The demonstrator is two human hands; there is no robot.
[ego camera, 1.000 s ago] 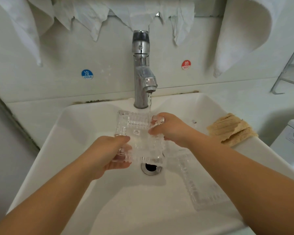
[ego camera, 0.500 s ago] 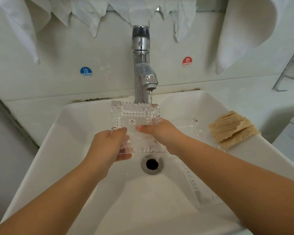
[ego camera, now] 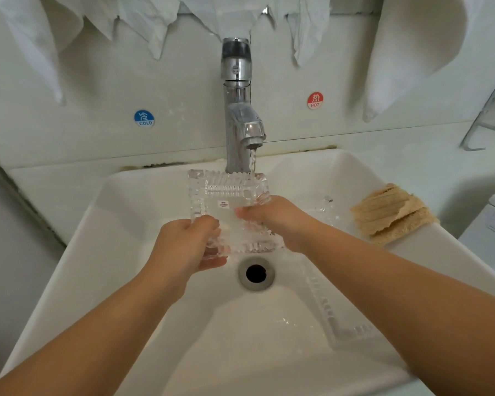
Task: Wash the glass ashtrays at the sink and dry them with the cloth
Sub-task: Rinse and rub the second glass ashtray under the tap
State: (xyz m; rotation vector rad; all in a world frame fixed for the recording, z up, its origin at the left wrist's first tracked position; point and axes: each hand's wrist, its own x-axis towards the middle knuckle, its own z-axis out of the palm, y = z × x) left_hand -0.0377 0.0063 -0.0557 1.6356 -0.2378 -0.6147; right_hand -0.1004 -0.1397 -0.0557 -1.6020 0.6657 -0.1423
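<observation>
A square clear glass ashtray (ego camera: 226, 192) with a ridged rim and a small white label is held tilted under the running tap (ego camera: 237, 110). My left hand (ego camera: 186, 247) grips its near left corner, thumb on top. My right hand (ego camera: 277, 218) lies over its right side, fingers reaching onto the inner face. Water falls on the ashtray's far right corner. A second glass ashtray (ego camera: 335, 315) lies in the white sink (ego camera: 97, 252), mostly hidden under my right forearm. A tan ribbed cloth (ego camera: 392, 212) sits on the sink's right rim.
The drain (ego camera: 256, 273) is open in the basin's middle. White towels (ego camera: 412, 52) hang on the wall above. Blue cold (ego camera: 144, 118) and red hot (ego camera: 315, 100) stickers flank the tap. A metal rack (ego camera: 489, 115) stands at the right edge.
The ashtray has been lifted and tipped up toward the tap. My right hand slid from its far corner down onto its inner face.
</observation>
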